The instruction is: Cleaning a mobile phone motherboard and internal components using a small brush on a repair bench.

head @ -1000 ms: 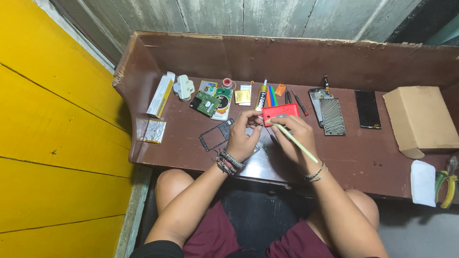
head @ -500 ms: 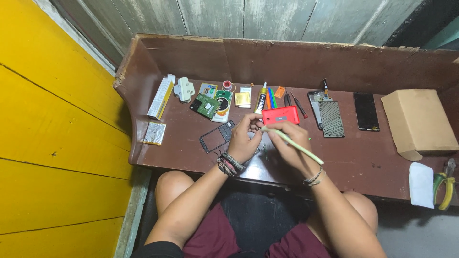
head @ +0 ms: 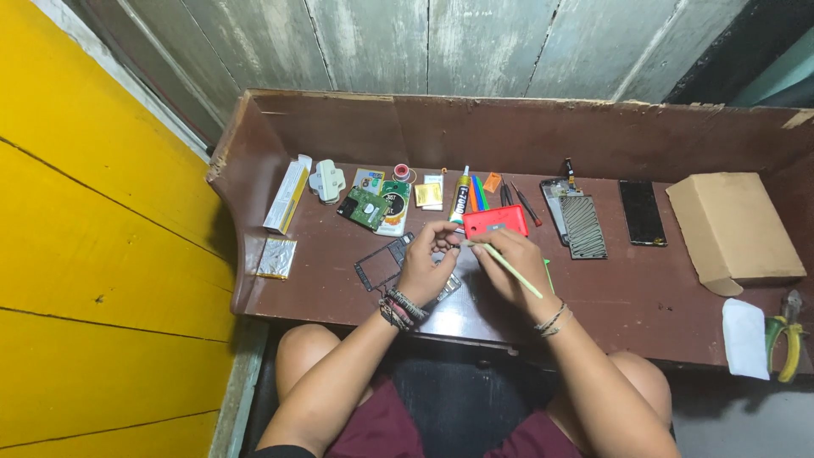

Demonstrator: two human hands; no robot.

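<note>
Phone parts lie all over the brown counter (head: 339, 280), and the person sits at it with both hands near the middle front. Largest of the things is the cardboard box (head: 733, 227), far off to the right. Next come the dark phone screen (head: 642, 212) and the grey phone frame (head: 583, 226), well apart from the hands. The red phone case (head: 494, 221) sits just past the fingers. A thin black frame (head: 379, 265) lies just left of the left hand (head: 424, 271). That hand is curled, with its fingertips pinched together on something small, but the thing is too tiny to make out. The right hand (head: 509, 265) is closed around a thin pale green stick (head: 507, 268), held like a pencil. The stick's tip points at the pinched fingers of the left hand, and its back end slants down over the right wrist. The stick looks light and stiff, so it is best held near the tip for a steady poke. The small piece is likely light and easy to break or drop, so a soft pinch at its edges seems best. The glue tube (head: 460, 197) and small green board (head: 366, 208) wait farther back, near the wall. Pliers (head: 790, 335) with yellow handles rest at the far right edge.
</note>
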